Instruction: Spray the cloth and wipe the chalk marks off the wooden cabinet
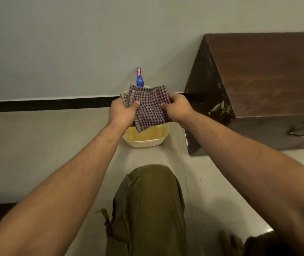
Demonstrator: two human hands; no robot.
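A checked cloth [148,106] hangs folded between both hands above a yellow basket [145,138] on the floor. My left hand [122,112] pinches its left edge and my right hand [178,107] grips its right edge. Behind the cloth, the blue top of a spray bottle [139,79] with an orange label sticks up from the basket's far side; its lower part is hidden. The dark wooden cabinet [265,74] stands to the right against the wall, with whitish marks [217,108] low on its left side.
My knee in olive trousers [147,200] is bent in front of the basket. A grey wall with a black skirting strip [46,104] runs behind. A metal handle [302,129] shows on the cabinet's front. Pale floor tiles spread to the left.
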